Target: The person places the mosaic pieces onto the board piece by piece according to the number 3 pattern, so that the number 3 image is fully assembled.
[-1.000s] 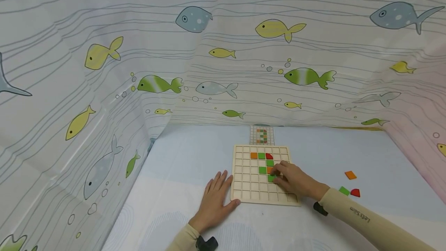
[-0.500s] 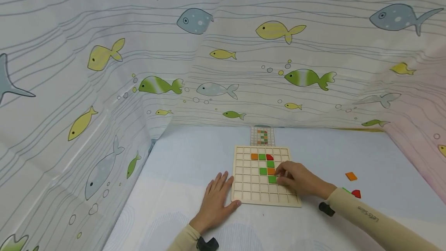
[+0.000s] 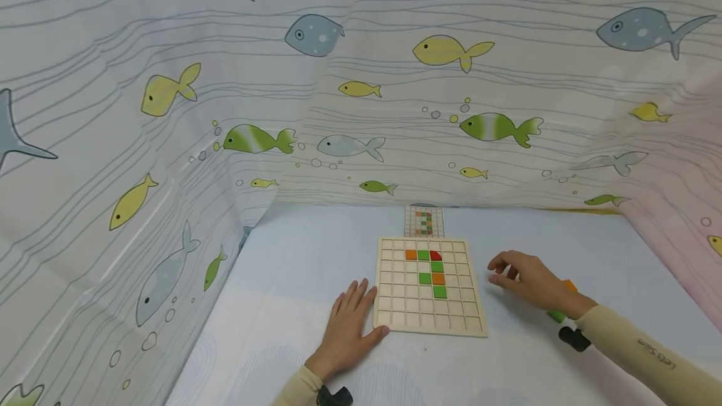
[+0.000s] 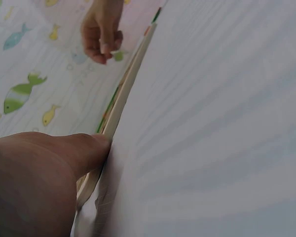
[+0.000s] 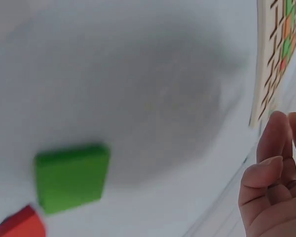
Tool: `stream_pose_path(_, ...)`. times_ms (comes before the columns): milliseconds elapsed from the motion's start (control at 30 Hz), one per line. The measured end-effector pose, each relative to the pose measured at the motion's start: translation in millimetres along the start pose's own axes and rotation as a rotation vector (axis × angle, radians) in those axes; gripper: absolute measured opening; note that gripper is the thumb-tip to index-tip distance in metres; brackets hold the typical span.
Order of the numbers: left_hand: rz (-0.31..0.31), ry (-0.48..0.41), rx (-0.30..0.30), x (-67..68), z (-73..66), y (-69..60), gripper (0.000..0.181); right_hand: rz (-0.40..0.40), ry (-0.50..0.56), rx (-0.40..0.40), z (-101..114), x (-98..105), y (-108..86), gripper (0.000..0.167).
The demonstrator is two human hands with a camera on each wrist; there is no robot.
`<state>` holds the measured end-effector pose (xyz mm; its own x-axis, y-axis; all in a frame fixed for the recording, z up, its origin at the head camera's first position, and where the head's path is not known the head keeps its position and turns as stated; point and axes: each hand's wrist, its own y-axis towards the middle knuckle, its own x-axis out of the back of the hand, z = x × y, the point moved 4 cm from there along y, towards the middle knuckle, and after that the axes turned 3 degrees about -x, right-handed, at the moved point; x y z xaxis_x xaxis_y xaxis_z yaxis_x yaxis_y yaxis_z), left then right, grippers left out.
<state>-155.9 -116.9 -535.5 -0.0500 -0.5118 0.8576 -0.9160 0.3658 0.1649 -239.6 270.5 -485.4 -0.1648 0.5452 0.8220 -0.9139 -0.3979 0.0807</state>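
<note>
Evidently the work was well past its middle. Seven tiles sat in the wooden grid board [image 3: 400, 301]: an orange square [image 3: 410, 255], a green square [image 3: 423, 255] and a red rounded tile [image 3: 435, 255] in one row, then below them a second green square [image 3: 437, 266], a green and orange pair [image 3: 438, 279], and a lower green square [image 3: 440, 292]. The small printed card [image 3: 424, 223] behind the board showed a similar figure with one more row of three at its foot, and that row had no counterpart on the board. Three loose tiles appeared to be left for it, lying on the table to the right: a loose orange tile [image 3: 570, 284], a loose green tile [image 5: 73, 180] and a loose red tile [image 5: 22, 224]. The right hand [image 3: 527, 277] hung between board and loose tiles, fingers loosely bent, pinching nothing. The left hand [image 3: 345, 331] lay with fingers spread, its thumb touching the board's near left corner.
</note>
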Motion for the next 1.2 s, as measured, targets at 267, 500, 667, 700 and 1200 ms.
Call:
stream_pose_path(267,-0.006,0.001,-0.005,0.7,-0.9,0.0,0.076,-0.077,-0.131,-0.031,-29.0,35.3,-21.0,0.027)
stream_pose_path(500,-0.013,0.003,-0.014,-0.5,0.0,-1.3,0.076,-0.047,-0.155,-0.131,-59.9,54.3,-41.1,0.032)
stream_pose_path(667,-0.018,0.009,-0.018,-0.9,1.0,-1.2,0.076,-0.013,-0.187,-0.197,-79.7,60.3,-53.1,0.034)
stream_pose_path(700,-0.018,0.01,-0.018,-1.1,1.2,-1.1,0.076,-0.011,-0.197,-0.204,-83.3,60.8,-55.3,0.033)
stream_pose_path(1200,-0.033,0.015,-0.026,-3.3,1.2,-0.6,0.076,0.029,-0.183,-0.284,-110.8,58.5,-82.2,0.038)
